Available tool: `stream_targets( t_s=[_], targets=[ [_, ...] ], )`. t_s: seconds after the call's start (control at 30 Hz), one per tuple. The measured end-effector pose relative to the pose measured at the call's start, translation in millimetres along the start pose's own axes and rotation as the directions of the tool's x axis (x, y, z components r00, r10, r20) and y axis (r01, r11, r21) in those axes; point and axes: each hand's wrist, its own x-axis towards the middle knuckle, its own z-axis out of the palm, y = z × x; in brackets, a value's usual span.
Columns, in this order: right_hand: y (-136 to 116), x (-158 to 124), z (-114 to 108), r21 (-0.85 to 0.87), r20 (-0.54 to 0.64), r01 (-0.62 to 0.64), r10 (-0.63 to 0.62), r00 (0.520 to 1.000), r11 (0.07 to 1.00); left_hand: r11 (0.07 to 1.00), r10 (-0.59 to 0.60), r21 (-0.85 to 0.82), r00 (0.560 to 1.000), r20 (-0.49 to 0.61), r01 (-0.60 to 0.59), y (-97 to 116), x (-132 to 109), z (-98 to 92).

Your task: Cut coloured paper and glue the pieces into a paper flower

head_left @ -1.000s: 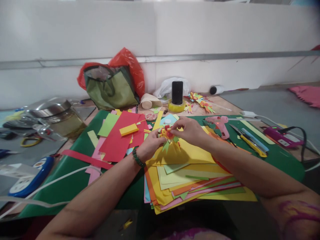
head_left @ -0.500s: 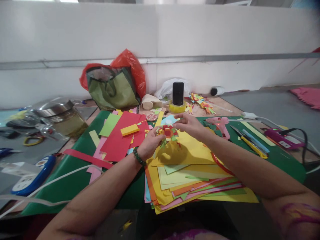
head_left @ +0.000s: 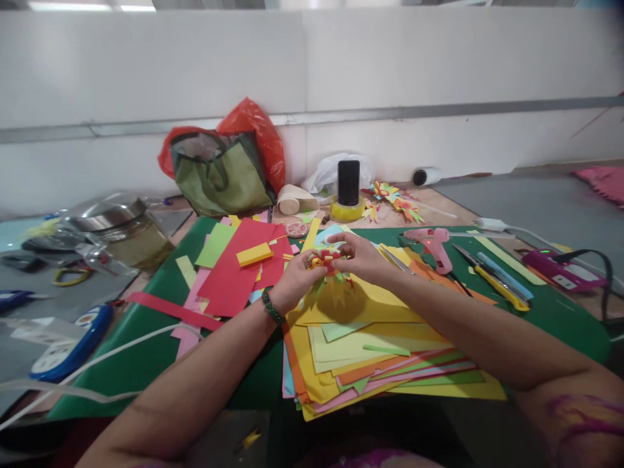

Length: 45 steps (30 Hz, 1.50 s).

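Both hands meet over a small paper flower (head_left: 327,263) with red, yellow and green petals, held just above a stack of coloured paper sheets (head_left: 370,351). My left hand (head_left: 295,281), with a dark bead bracelet on its wrist, pinches the flower from the left. My right hand (head_left: 361,255) pinches it from the right, fingers curled round its top. The sheets lie on a green cutting mat (head_left: 146,351).
A pink glue gun (head_left: 431,244) and yellow cutter (head_left: 492,283) lie right of my hands. Red paper (head_left: 234,276) and a yellow block (head_left: 253,253) lie to the left. A phone (head_left: 348,182) stands on a tape roll by the wall, near a green bag (head_left: 219,172) and jar (head_left: 121,231).
The flower has been turned and shifted slightly in my fingers. My right hand has moved a little to the left over it. The view has tilted down slightly.
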Motion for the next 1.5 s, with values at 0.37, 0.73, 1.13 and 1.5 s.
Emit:
stream_targets(
  t_s=[0.37, 0.73, 1.13, 1.5],
  targets=[
    [18.2, 4.1, 1.8, -0.073, 0.009, 0.093, -0.093, 0.996, 0.993, 0.995, 0.038, 0.088, 0.999, -0.006, -0.038, -2.0, 1.8, -1.1],
    [29.2, 9.9, 1.2, 0.211, -0.028, 0.105, -0.101, 0.994, 0.972, 0.997, 0.066, 0.059, 0.990, -0.124, -0.059, -1.3, 10.1, -8.6],
    [41.2, 19.6, 9.0, 0.099, -0.099, 0.167, -0.158, 0.983, 0.981, 0.999, 0.046, -0.022, 0.992, -0.117, -0.049, -6.3, 13.6, -10.2],
    [39.6, 18.1, 10.7, 0.075, -0.043, 0.157, -0.154, 0.987, 0.985, 0.976, 0.203, 0.102, 0.975, -0.086, -0.194, -18.9, 20.6, -14.0]
  ],
)
